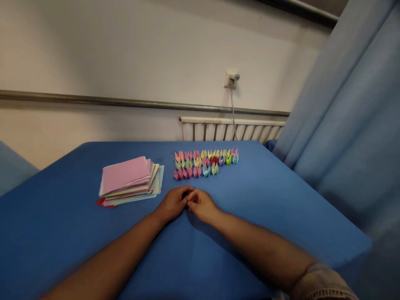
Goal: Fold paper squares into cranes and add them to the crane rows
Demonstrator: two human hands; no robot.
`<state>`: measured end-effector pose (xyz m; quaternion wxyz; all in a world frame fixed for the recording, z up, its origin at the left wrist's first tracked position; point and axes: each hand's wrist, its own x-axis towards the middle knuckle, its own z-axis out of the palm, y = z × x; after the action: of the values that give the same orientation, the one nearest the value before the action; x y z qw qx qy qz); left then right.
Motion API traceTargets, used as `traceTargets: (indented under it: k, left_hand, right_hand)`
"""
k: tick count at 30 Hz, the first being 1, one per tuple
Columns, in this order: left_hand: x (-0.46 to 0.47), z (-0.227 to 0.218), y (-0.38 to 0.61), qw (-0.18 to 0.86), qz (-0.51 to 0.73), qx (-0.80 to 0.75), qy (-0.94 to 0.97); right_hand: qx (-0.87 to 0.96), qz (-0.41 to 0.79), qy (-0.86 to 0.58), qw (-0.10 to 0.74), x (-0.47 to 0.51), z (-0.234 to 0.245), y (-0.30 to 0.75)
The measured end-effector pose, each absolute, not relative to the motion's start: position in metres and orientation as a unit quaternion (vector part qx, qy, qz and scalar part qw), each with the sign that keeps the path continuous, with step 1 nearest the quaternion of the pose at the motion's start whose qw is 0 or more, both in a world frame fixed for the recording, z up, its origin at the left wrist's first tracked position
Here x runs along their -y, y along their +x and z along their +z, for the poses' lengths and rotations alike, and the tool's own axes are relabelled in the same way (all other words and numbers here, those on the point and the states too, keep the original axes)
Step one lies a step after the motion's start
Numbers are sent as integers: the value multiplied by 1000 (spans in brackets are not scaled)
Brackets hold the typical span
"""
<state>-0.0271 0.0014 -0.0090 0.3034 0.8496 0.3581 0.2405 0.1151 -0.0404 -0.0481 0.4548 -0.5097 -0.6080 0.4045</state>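
Observation:
My left hand (173, 203) and my right hand (203, 205) meet at the middle of the blue table, fingertips touching. Both have curled fingers; anything between them is hidden or too small to make out. Just beyond them stand three rows of small folded paper cranes (197, 161) in pink, yellow, green, red, purple and blue. The front row is shorter than the rows behind it. To the left of my left hand lies a thick, uneven stack of coloured paper sheets (126, 175), with a pink sheet on top and a red corner sticking out below.
A blue cover (275, 200) spreads over the table. Behind it are a white radiator (212, 131), a wall rail (125, 102) and a socket (230, 79) with a plugged-in cord. A light blue curtain (350, 104) hangs along the right side.

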Motion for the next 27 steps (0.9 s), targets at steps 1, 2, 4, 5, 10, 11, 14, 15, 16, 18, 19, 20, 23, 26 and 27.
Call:
traceTargets:
  k: [1,2,4,5,10,11,14,15,16,18,19,20,23,26,27]
  left_hand:
    - [-1,-5,-30,278,250,-369,851]
    - [-2,-1,-33,237,264,-389,850]
    - [-5,9,-41,131,295,-434,841]
    - [-8,14,-47,81,304,-446,838]
    - [-30,31,-94,-124,287,-567,762]
    - [-36,32,-106,-147,274,-605,733]
    - [-54,33,-138,-106,167,-684,703]
    - [-59,34,-146,-59,118,-703,699]
    - [-62,35,-152,-18,82,-706,704]
    - [-65,38,-158,-1,68,-707,704]
    - [-65,40,-160,1,73,-713,697]
    - [-64,41,-160,-3,83,-718,691]
    - [-58,47,-156,-31,116,-725,679]
    - [-53,52,-153,-74,154,-737,654]
    - [-52,53,-153,-80,167,-741,645]
  right_hand:
    - [615,375,-525,453,42,-47,111]
    - [632,353,-530,442,45,-45,110]
    - [664,333,-520,422,49,-40,114]
    - [686,339,-501,405,52,-38,118]
    - [730,364,-453,360,56,-31,130]
    - [732,362,-454,356,56,-30,130]
    - [740,344,-463,346,53,-30,128]
    - [744,336,-464,344,51,-30,128]
    - [747,329,-465,342,51,-30,128]
    - [752,319,-467,337,50,-30,128]
    - [754,317,-469,333,50,-29,128]
    - [755,315,-470,330,50,-28,128]
    - [759,310,-471,326,51,-23,128]
    - [764,300,-467,330,50,-21,128]
    - [763,299,-465,334,49,-21,128]
